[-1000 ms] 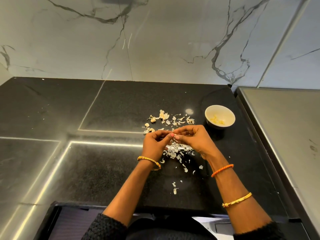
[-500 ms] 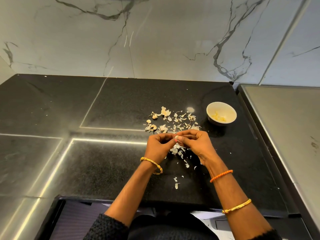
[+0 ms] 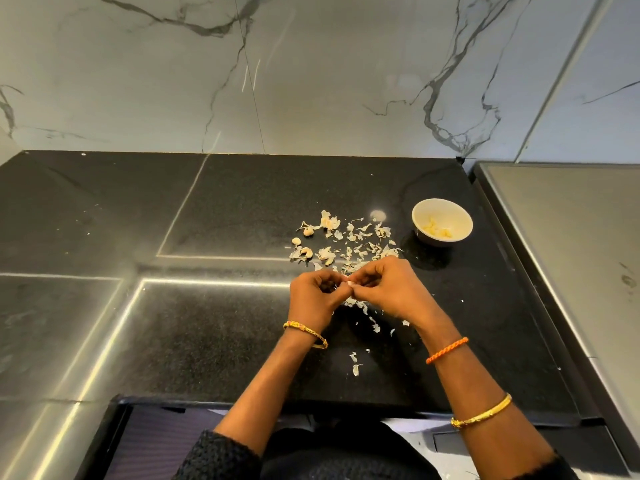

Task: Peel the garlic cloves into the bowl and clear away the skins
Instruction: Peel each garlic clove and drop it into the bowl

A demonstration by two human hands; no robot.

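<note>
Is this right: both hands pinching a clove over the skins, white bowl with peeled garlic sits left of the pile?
Not quite. The head view shows the white bowl to the right of the skins, not left. The rest holds: the left hand and right hand meet fingertip to fingertip on a small clove above the skins, and the bowl holds peeled garlic.

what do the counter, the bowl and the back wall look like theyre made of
Counter: polished black stone, probably granite; fine pale speckle and sharp mirror-like streaks of light.
Bowl: glazed ceramic by the look, cream inside, darker outer wall, smooth and slightly shiny; plastic cannot be ruled out.
Back wall: white marble or marble-look tile, with grey veins, a thin vertical joint and a soft sheen.
</note>
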